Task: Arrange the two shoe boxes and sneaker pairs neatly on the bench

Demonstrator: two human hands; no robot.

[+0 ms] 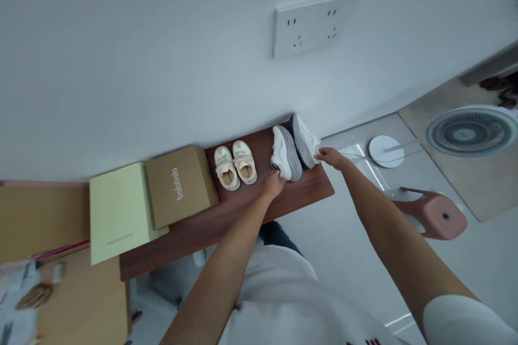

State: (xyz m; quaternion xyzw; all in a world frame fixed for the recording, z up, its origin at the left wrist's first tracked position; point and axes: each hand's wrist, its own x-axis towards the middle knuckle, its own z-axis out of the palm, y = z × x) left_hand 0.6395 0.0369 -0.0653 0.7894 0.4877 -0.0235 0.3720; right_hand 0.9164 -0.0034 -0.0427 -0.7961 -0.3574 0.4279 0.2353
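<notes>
A pair of larger white sneakers is at the right end of a narrow brown wooden table (186, 237). My left hand (274, 185) is closed on the heel of the left sneaker (286, 153), which is tilted on its side with its grey sole facing right. My right hand (331, 157) pinches the heel of the right sneaker (305, 141), whose sole faces left toward the other one. Left of them stands a pair of small cream children's shoes (236, 164), upright with openings toward me.
A brown shoebox (180, 186) and a pale green box (117, 210) lie left of the shoes. Cardboard boxes (84, 296) stand further left. On the right are a pink stool (439, 216) and a white standing fan (465, 132). A wall with sockets (315, 27) rises behind the table.
</notes>
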